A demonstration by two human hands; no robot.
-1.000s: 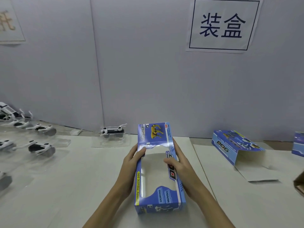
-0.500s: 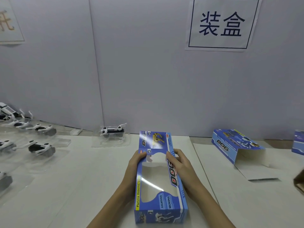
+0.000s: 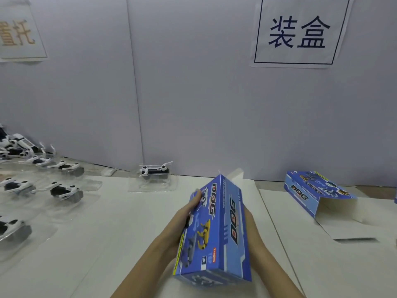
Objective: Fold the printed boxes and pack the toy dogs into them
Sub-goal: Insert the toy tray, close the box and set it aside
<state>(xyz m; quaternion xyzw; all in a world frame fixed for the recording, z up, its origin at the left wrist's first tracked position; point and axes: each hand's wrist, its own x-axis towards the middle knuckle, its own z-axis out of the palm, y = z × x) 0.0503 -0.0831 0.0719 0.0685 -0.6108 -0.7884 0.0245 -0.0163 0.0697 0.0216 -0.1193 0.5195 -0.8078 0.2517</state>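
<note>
Across the lower frame runs the white surface point(image 3: 111, 244), backed by a grey wall w/ a sign point(image 3: 299, 32) upper right. Right of centre, a half-folded box point(image 3: 309, 192) lies on its side w/ flap open, prob. waiting its turn. At left, toy dogs point(image 3: 64, 191) sit in clear trays in rows, one more dog point(image 3: 153, 171) near the wall at centre, likely staged for packing. Lower centre: the box point(image 3: 214, 229) in hand, tilted, printed side up, a white flap sticking out at its far end. Left hand point(image 3: 182, 220) grips its left edge, fingers curled round; right hand point(image 3: 252, 224) is mostly hidden behind the box, so grip can't be told. Seemingly turning it to reach the end flaps.
</note>
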